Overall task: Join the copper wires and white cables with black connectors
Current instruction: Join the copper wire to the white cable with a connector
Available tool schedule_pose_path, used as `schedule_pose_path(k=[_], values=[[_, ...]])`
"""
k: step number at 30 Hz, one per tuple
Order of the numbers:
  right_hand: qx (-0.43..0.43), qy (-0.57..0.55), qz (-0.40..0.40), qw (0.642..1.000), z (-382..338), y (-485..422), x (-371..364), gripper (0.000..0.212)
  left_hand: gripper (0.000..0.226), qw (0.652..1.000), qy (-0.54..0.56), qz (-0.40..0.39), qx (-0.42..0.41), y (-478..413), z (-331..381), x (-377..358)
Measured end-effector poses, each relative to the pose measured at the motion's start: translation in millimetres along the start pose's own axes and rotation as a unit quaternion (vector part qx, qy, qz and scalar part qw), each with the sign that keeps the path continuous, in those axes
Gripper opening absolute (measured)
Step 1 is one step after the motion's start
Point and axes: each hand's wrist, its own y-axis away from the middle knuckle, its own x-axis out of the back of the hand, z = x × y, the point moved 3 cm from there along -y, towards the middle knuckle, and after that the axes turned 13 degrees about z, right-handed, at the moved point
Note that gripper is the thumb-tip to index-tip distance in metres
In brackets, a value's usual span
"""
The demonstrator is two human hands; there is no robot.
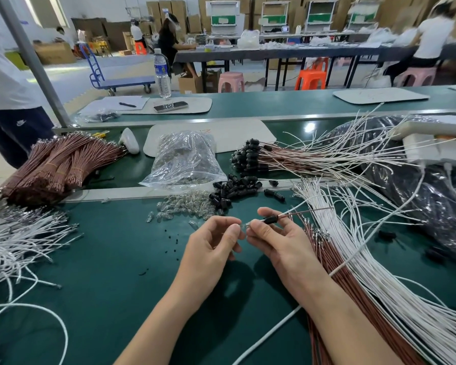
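Head view, black connector in right hand, bulb in left hand

Curled fingers tip-to-tip; left hand beside right hand

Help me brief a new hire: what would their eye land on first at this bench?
At mid-bench the left hand pinches a small clear piece at the end of a black connector held by the right hand, wires trailing from it. White cables fan across the right side; bundled copper wires lie far left.
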Motion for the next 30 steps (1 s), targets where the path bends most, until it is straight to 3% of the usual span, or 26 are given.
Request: schedule_pose_path(k=[30], values=[[-0.02, -0.007, 0.002, 1.0, 8.8, -0.3, -2.0, 0.03, 0.008, 0.999, 0.027, 0.033, 0.004, 3.2, 0.4, -0.2]])
